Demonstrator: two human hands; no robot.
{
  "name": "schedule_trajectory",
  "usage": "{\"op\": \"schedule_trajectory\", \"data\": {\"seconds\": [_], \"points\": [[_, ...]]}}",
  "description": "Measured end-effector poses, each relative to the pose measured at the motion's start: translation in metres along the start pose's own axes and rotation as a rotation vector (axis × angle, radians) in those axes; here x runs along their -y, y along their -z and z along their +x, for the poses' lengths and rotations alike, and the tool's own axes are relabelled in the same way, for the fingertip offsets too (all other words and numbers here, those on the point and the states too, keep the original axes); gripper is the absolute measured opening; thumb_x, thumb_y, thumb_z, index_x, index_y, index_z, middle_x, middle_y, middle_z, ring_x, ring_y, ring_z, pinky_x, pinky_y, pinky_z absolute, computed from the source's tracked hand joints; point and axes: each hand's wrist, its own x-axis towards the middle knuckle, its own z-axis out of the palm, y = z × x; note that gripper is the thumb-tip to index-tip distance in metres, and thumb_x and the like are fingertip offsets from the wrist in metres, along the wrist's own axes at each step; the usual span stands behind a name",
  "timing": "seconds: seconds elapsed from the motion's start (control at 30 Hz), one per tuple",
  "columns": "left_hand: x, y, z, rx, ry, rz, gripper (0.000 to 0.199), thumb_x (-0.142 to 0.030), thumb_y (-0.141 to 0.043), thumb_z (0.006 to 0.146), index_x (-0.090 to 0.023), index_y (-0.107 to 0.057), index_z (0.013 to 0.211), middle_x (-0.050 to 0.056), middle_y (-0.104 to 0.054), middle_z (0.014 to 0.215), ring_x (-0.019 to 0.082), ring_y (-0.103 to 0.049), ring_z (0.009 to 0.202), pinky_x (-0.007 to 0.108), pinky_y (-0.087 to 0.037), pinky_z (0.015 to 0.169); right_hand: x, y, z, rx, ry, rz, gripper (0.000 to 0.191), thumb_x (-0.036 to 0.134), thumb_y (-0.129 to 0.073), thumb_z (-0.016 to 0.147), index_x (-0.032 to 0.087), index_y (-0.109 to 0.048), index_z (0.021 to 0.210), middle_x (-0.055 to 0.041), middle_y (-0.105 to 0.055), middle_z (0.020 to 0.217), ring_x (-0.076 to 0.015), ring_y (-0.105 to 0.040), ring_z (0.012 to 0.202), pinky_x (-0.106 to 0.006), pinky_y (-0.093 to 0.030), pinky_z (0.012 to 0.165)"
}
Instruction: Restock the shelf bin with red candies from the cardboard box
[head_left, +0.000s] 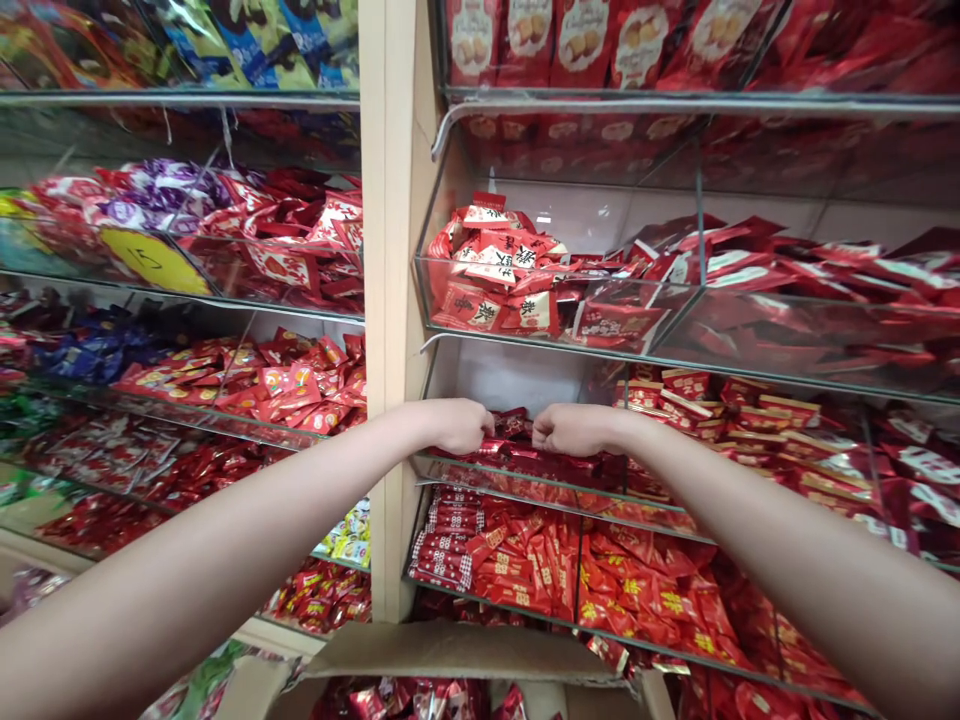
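Both my arms reach forward into a clear shelf bin [480, 470] of dark red wrapped candies [517, 455]. My left hand [459, 425] is curled over the candies at the bin's left part, fingers closed down into the pile. My right hand [574, 430] sits just to its right, also curled, fingers pressed among the shiny red wrappers. The two hands are a few centimetres apart. What each hand grips is hidden by the fingers and the pile.
A cream upright post [386, 300] divides two stacks of clear bins full of red sweets. An open cardboard box [465, 655] with red candies sits below my arms. A yellow round price label [154, 262] is at left.
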Motion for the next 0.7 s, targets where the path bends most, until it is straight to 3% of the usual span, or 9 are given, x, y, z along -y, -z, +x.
{"op": "schedule_trajectory", "data": {"seconds": [0.23, 0.53, 0.7], "points": [[-0.002, 0.004, 0.005, 0.086, 0.040, 0.056, 0.032, -0.015, -0.036, 0.069, -0.012, -0.061, 0.089, 0.013, -0.064, 0.094, 0.020, -0.058, 0.075, 0.027, -0.043, 0.065, -0.001, 0.001, 0.010, 0.002, 0.031, 0.022, 0.025, 0.009, -0.042, 0.062, 0.015, -0.063, 0.075, -0.0017, -0.062, 0.070, -0.0085, -0.047, 0.055, -0.017, -0.033, 0.048], [0.004, 0.001, 0.026, 0.171, 0.137, 0.091, 0.032, -0.019, -0.041, 0.069, -0.009, -0.061, 0.091, 0.014, -0.065, 0.089, 0.021, -0.058, 0.071, 0.027, -0.044, 0.062, 0.007, 0.001, 0.028, 0.098, 0.048, -0.151, 0.020, 0.009, -0.043, 0.065, 0.016, -0.061, 0.070, -0.0001, -0.057, 0.062, -0.0082, -0.040, 0.047, -0.021, -0.029, 0.044], [0.000, 0.003, 0.025, 0.170, 0.145, 0.100, 0.036, -0.020, -0.038, 0.070, -0.009, -0.058, 0.097, 0.016, -0.063, 0.095, 0.023, -0.059, 0.072, 0.029, -0.045, 0.061, 0.000, -0.001, 0.037, 0.146, 0.080, -0.090, 0.032, 0.007, -0.042, 0.064, 0.019, -0.061, 0.087, 0.0010, -0.062, 0.074, -0.0078, -0.047, 0.053, -0.018, -0.035, 0.049]]}}
